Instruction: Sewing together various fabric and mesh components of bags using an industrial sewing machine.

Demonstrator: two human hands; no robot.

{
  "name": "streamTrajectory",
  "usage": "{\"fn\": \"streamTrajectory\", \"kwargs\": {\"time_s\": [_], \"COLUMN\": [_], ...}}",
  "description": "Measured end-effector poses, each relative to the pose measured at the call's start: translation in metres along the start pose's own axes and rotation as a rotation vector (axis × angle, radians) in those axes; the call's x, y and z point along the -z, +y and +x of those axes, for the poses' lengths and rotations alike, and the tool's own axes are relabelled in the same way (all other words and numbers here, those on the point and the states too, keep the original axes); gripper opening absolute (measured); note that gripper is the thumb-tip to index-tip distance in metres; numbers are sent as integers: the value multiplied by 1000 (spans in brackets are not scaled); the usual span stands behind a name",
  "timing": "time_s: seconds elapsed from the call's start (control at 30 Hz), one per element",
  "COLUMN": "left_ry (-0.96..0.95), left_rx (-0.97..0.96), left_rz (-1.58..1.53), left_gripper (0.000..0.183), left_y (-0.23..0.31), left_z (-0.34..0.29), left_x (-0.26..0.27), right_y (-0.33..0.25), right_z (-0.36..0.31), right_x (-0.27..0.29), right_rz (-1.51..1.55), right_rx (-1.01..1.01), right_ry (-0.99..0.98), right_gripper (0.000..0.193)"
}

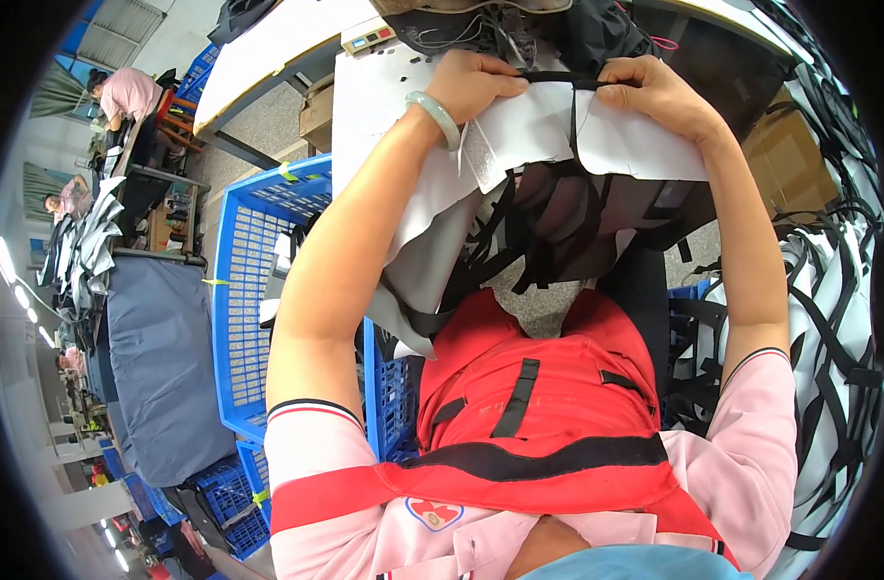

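At the top of the view a white fabric piece with a black strip along its far edge is stretched between my hands. My left hand, with a pale bangle at the wrist, pinches the strip's left part between thumb and fingers. On the right part, my right hand grips the same edge, thumb on top. A narrow black strap runs down the white fabric between the hands. Dark mesh fabric with black straps hangs below it, over my lap.
Just beyond my hands stands what looks like a sewing machine, beside a small box with coloured buttons. A blue crate is at my left. White pieces with black straps pile up at my right, near a cardboard box. Other people work far left.
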State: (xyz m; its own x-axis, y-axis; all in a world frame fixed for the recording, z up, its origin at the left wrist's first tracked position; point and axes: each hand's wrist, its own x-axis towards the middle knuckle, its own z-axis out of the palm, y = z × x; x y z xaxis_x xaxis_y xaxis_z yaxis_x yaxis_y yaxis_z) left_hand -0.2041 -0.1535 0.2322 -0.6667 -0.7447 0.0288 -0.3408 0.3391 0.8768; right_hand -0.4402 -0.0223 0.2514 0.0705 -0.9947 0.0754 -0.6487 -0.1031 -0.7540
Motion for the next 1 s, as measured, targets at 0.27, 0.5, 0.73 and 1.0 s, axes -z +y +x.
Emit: {"fn": "streamTrajectory", "kwargs": {"time_s": [0.27, 0.5, 0.73, 1.0], "left_ry": [20, 5, 62, -230], "left_rx": [-20, 7, 10, 5], "left_rz": [-67, -199, -217, -113], "left_gripper": [30, 31, 30, 25], "left_y": [-7, -4, 1, -51], "left_z": [18, 1, -9, -125], "left_x": [8, 8, 23, -53], "right_y": [4, -2, 9, 22], "right_z": [20, 1, -13, -121], "right_x": [5, -1, 9, -86], "right_rz": [-67, -105, -71, -63], "right_rx": [-29, -12, -62, 40], "right_ry": [-24, 40, 184, 152], "right_gripper": [31, 32, 25, 31]}}
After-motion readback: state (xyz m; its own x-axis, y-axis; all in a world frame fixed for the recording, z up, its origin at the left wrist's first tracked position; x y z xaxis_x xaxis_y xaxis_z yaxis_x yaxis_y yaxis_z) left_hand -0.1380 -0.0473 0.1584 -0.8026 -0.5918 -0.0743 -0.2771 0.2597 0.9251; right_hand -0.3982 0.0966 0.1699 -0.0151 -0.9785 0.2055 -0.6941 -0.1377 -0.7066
